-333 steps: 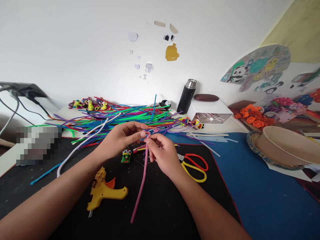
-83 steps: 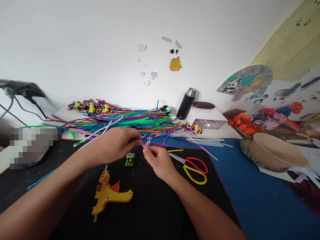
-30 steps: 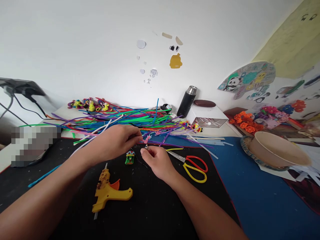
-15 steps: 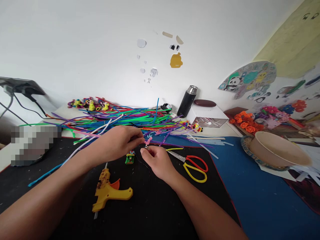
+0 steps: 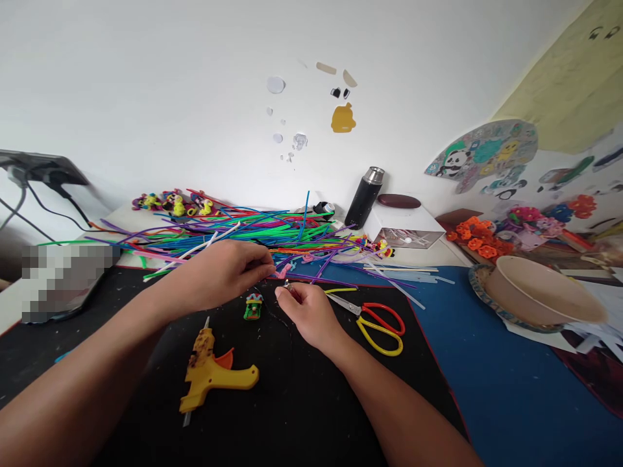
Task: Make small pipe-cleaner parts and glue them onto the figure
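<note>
My left hand (image 5: 233, 271) is closed in a pinch on a small pink fuzzy piece (image 5: 282, 271), which looks like bent pipe cleaner. Just right of it, my right hand (image 5: 307, 312) is closed around a small thing with a pale, shiny tip (image 5: 287, 283); the fingers hide most of it. Below the hands, a small green figure (image 5: 252, 307) with red and yellow bits lies on the black mat (image 5: 311, 402). A yellow glue gun (image 5: 214, 375) rests nearer to me on the left. Scissors (image 5: 382, 327) with red and yellow handles lie to the right of my right hand.
Many coloured pipe cleaners (image 5: 272, 230) are heaped behind my hands. Small figures (image 5: 178, 202) sit at the back left. A black flask (image 5: 364, 198) stands by a white box (image 5: 411, 227). Clear glue sticks (image 5: 413, 275) and a bowl (image 5: 540, 295) are on the right.
My left hand has drawn slightly left and away from my right hand, with the pink piece moving along. A long pale stem by the left forearm is now mostly out of sight.
</note>
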{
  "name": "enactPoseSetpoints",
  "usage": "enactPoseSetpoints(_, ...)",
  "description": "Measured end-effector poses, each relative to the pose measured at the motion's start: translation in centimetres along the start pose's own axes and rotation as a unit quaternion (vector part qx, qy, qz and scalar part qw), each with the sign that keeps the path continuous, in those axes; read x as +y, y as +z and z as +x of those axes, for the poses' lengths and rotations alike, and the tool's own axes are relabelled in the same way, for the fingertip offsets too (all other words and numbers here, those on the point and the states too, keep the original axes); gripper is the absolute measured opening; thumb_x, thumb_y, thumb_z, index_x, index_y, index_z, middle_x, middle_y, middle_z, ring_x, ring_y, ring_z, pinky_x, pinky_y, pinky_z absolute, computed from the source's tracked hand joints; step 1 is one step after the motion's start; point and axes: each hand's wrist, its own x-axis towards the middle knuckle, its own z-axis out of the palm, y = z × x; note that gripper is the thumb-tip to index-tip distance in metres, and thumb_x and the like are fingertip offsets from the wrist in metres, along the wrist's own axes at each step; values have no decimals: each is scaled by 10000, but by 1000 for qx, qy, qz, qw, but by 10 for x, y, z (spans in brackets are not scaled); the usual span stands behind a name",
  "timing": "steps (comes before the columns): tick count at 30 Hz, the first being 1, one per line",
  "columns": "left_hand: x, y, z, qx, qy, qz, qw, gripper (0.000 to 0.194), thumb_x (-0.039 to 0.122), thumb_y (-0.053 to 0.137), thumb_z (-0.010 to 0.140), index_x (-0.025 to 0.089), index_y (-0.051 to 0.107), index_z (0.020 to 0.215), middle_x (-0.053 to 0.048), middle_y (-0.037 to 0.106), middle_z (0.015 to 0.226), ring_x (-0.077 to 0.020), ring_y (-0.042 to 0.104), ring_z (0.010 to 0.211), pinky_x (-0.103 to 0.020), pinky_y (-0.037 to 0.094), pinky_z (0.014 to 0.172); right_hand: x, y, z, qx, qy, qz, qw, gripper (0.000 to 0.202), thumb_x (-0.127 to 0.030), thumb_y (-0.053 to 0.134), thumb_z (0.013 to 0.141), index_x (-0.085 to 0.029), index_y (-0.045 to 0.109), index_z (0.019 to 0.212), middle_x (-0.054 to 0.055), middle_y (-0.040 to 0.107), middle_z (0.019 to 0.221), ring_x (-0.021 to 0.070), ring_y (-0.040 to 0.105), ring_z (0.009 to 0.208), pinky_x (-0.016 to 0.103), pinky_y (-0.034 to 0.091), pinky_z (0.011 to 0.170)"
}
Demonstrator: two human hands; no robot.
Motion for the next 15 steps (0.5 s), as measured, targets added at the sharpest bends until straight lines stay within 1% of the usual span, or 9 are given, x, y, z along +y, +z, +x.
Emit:
enactPoseSetpoints(3,0,0,0,-3,6,3,1000,389,491,518,1032,224,745,862,-6,719,745,-168,578,640,-283,385,609,0,0,0,0,1,3,1000,531,-603,582,948,-253,343,627,-67,293,603,119,274,590,332,196,570)
enactPoseSetpoints(9,-2,2,0,3,12,-10,1000,379,494,530,1033,232,754,876,-15,759,801,-170,602,651,-272,399,607,-1,1,-1,0,10,-5,1000,539,-614,590,940,-253,342,627,-66,293,603,119,272,587,335,183,566)
enactPoseSetpoints(15,-1,0,0,-2,11,-7,1000,379,497,533,1029,231,757,877,-18,765,799,-173,611,647,-278,406,612,-2,-1,0,-2,1,9,1000,525,-601,586,944,-253,350,629,-68,290,609,120,272,595,331,195,564)
